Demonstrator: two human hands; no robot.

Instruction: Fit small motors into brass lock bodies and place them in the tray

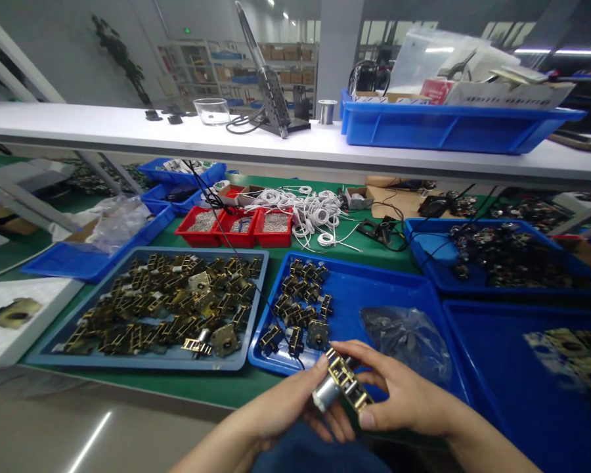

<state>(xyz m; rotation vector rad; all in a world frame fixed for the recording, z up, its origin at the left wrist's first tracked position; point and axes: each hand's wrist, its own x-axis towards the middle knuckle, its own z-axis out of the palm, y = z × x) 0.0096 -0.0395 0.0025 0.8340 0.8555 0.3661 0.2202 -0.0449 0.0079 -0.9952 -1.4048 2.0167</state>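
Observation:
Between both hands, over the front edge of the bench, is a small geared motor (327, 394) with a silver cylindrical can and a brass-coloured frame of posts and plates. My left hand (288, 404) is closed on the motor side, thumb near the top of the frame and fingers beneath. Thumb and fingers of my right hand (404, 387) grip the two ends of the frame. Just beyond my hands, a blue tray (374, 269) holds several similar assemblies (300, 295) and a clear plastic bag (408, 338).
Left of it, a grey-blue tray (150, 361) is heaped with similar assemblies. Behind stand red bins (235, 236) of small metal parts and coiled white cables (320, 210). Overhead, a white shelf (177, 141) carries a soldering iron in its stand (273, 98) and a blue bin (438, 128).

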